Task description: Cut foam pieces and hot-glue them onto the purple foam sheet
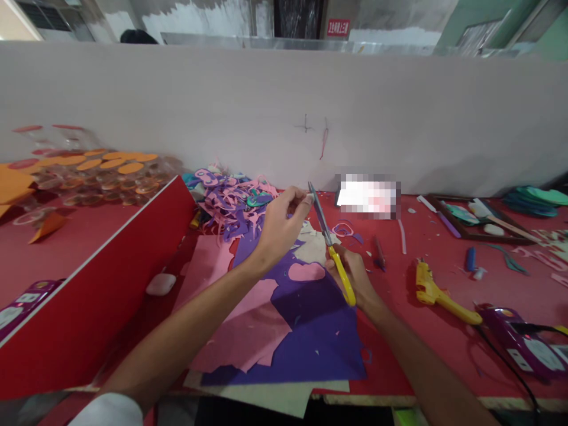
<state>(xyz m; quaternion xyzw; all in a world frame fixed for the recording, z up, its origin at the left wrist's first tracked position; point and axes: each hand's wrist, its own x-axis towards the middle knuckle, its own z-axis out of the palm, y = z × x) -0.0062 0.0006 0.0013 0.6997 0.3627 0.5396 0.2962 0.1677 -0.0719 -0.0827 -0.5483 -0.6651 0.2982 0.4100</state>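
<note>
Yellow-handled scissors [341, 273] point upward in my right hand [354, 273], which is closed around the handles. Their metal blades look closed or nearly so. My left hand [284, 220] is pinched beside the blade tips; whatever its fingers hold is too small to make out. Below lies a purple sheet [326, 337], with a rounded pink cutout [306, 272] on top. Jagged-edged pink sheets [248, 331] overlap its left part. Pale scraps [313, 247] lie between my hands, and a pink ring-shaped offcut [343, 229] rests behind my right hand.
Pink and purple offcuts [233, 204] are heaped against the white partition [248, 112]. A red board [115, 290] stands at left, near a white case [160, 284]. Rightward are a yellow glue gun [444, 296], a purple device [523, 343] with a cable, and a framed tray [523, 235].
</note>
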